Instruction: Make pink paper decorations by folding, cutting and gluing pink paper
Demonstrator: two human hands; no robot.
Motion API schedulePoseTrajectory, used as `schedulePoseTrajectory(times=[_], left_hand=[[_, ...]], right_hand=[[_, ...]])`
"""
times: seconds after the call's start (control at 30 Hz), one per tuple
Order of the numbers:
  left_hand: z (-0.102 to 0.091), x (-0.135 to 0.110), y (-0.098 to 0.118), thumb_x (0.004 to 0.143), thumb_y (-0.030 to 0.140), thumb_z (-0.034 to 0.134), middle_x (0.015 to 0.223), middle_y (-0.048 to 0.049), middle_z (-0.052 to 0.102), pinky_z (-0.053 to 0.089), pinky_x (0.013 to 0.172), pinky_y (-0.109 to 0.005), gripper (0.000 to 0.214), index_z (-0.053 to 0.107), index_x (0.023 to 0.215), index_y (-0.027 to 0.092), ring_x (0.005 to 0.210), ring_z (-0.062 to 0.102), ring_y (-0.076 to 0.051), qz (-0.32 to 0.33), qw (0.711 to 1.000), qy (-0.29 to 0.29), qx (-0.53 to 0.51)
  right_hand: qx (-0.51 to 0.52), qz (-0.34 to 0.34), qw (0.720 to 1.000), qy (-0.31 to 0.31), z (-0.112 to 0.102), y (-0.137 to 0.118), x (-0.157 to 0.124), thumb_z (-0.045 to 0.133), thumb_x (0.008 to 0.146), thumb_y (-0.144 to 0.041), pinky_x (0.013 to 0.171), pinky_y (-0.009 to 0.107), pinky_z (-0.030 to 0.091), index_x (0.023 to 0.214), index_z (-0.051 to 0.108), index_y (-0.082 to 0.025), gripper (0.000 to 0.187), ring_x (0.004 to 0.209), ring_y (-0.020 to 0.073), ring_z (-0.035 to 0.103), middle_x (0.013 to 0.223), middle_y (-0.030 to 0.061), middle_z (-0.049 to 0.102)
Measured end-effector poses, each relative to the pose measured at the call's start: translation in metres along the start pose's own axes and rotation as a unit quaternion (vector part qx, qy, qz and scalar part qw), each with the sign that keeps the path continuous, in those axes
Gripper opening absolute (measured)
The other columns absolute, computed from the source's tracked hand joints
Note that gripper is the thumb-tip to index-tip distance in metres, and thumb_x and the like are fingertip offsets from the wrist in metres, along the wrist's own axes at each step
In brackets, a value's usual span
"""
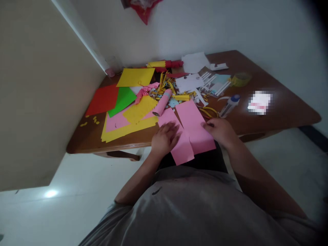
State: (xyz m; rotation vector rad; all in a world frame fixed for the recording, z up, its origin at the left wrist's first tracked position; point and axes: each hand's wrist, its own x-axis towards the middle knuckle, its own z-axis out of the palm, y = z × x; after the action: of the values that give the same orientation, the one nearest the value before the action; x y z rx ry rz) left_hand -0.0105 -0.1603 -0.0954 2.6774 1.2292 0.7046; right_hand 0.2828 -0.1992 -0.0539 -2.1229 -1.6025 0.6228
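Note:
A pink paper sheet [191, 118] lies at the table's front edge, its near end hanging over. A split runs between its left and right parts; whether they join in the middle I cannot tell. My left hand [165, 138] rests flat on the left part, fingers spread. At the right edge, my right hand [220, 130] pinches the paper between thumb and fingers. Just beyond that hand lie yellow-handled scissors [211, 112], partly hidden. A pink paper tube [163, 102] lies past the sheet's far end.
Yellow [135, 77], red [102, 99] and green [123, 100] sheets lie on the left of the brown table [282, 118]. Paper scraps [169, 83] fill the middle. A glue bottle [230, 105] and tape roll [241, 79] stand at right. A wall rises behind.

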Motion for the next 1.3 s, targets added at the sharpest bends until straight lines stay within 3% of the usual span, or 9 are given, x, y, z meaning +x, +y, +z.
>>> schedulePoseTrajectory(times=[0.3,0.7,0.93,1.13,1.3], left_hand=[[-0.002,0.002,0.003,0.113,0.048,0.063,0.167,-0.0007,0.065,0.053,0.131,-0.049,0.043,0.072,0.152,0.033,0.152,0.063,-0.029,-0.019,1.0,-0.002,0.0],[0.0,0.002,0.0,0.113,0.047,0.063,0.167,-0.0027,0.064,0.051,0.133,-0.051,0.044,0.071,0.153,0.031,0.151,0.065,-0.028,-0.004,1.0,0.004,-0.007],[0.003,0.003,0.001,0.114,0.046,0.06,0.165,-0.0058,0.066,0.045,0.137,-0.051,0.044,0.07,0.153,0.027,0.152,0.064,-0.028,0.0,1.0,0.016,-0.003],[0.005,0.005,0.003,0.115,0.047,0.058,0.167,-0.0078,0.064,0.036,0.141,-0.054,0.046,0.065,0.156,0.026,0.159,0.058,-0.028,-0.005,1.0,0.01,0.019],[0.004,0.005,0.005,0.114,0.052,0.057,0.17,-0.0078,0.061,0.031,0.143,-0.055,0.05,0.063,0.157,0.026,0.163,0.053,-0.027,0.0,0.999,0.004,0.034]], right_hand=[[-0.006,-0.013,1.0,0.003,0.0,0.003,0.0,0.068,0.098,-0.048,0.064,0.034,0.036,0.074,0.073,-0.022,0.035,0.069,0.0202,0.06,0.074,0.0051,0.071],[-0.01,0.004,1.0,-0.009,-0.002,0.006,0.001,0.07,0.099,-0.046,0.065,0.033,0.037,0.076,0.074,-0.021,0.034,0.07,0.0204,0.063,0.075,0.0052,0.072],[0.038,0.015,0.999,-0.019,-0.004,0.01,0.002,0.07,0.098,-0.06,0.061,0.032,0.037,0.076,0.073,-0.021,0.045,0.066,0.0199,0.062,0.067,0.0037,0.068],[0.131,0.072,0.986,-0.07,-0.013,0.011,-0.001,0.078,0.094,-0.062,0.057,0.029,0.046,0.081,0.076,-0.021,0.043,0.054,0.0176,0.062,0.062,0.0021,0.069],[0.181,0.136,0.968,-0.108,-0.02,0.011,-0.008,0.078,0.097,-0.05,0.05,0.026,0.043,0.085,0.076,-0.021,0.032,0.045,0.0153,0.056,0.053,0.0013,0.065]])
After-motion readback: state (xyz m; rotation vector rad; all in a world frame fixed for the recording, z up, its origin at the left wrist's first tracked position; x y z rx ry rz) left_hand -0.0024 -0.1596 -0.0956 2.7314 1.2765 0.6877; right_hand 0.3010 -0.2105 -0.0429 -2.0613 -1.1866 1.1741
